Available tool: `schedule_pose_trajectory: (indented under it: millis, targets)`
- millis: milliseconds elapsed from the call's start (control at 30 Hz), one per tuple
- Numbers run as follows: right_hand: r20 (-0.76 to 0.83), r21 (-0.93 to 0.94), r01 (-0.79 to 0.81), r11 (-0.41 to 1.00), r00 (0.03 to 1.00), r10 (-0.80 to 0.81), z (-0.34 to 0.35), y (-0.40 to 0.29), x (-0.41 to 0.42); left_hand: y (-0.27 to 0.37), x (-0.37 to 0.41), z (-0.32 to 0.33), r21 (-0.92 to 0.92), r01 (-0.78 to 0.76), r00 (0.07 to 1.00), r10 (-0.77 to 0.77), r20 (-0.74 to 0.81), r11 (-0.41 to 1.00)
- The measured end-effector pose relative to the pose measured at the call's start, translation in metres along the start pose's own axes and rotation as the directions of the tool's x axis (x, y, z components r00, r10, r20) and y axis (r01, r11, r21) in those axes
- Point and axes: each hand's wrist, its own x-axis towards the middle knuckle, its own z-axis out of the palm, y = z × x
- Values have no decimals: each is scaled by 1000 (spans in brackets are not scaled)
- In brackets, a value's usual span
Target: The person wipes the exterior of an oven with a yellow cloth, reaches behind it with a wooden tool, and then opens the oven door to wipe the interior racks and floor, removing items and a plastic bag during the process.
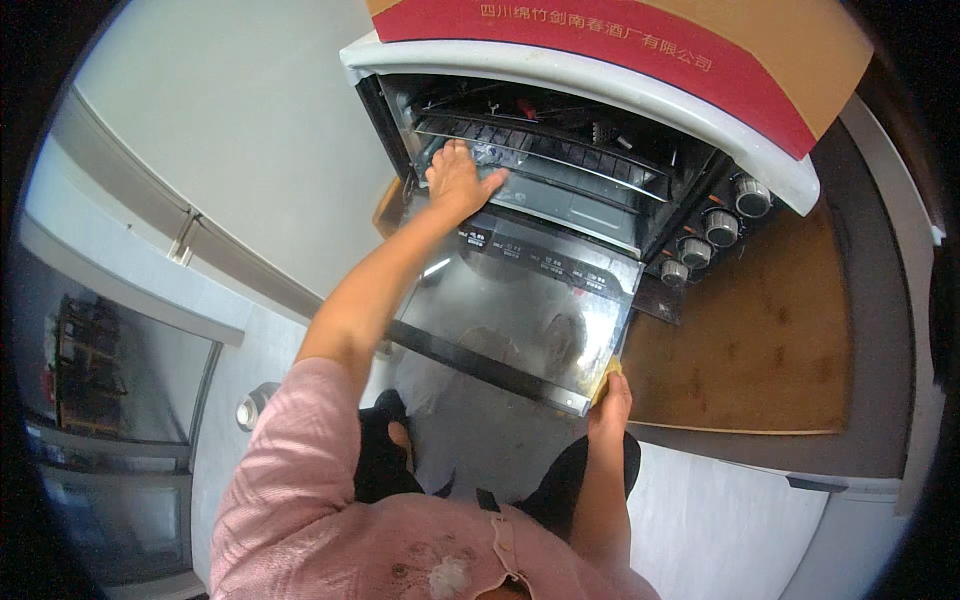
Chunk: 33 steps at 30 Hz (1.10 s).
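A countertop oven stands before me with its glass door (517, 300) folded down towards me. My left hand (459, 178) reaches to the left side of the oven opening, thumb apart from the fingers. Its fingertips are by the front of the wire rack (555, 154); whether they touch it is unclear. Below the rack, a pale metal surface (574, 210) shows inside the oven. My right hand (611, 401) grips a yellow cloth or sponge (606, 379) against the door's outer right corner. Most of the cloth is hidden by the hand and the door edge.
A red and tan cardboard box (600, 45) with writing sits on the oven's white top (540, 64). Several control knobs (721, 226) line the right side. A brown board (750, 345) lies on the counter at right. A pale wall or panel (247, 112) stands at left.
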Motion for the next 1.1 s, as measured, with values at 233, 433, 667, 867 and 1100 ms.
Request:
schedule_pose_trajectory:
  millis: [233,433,667,867,1100]
  targets:
    - [43,-79,38,996,998,-35,1,5,-14,14,46,36,86,208,958,-220,184,974]
    - [85,-16,21,1000,996,-20,6,4,-14,-26,2,29,-633,77,995,-100,0,770]
    - [56,65,13,998,998,-17,5,-2,-10,-45,-13,-31,-900,430,871,-230,434,-71]
    - [88,11,26,1000,996,-27,-7,0,6,-42,-42,-62,-724,602,755,-56,653,-337]
    - [81,-10,-11,1000,997,12,1,0,15,-33,-76,-91,-567,778,628,324,707,-270]
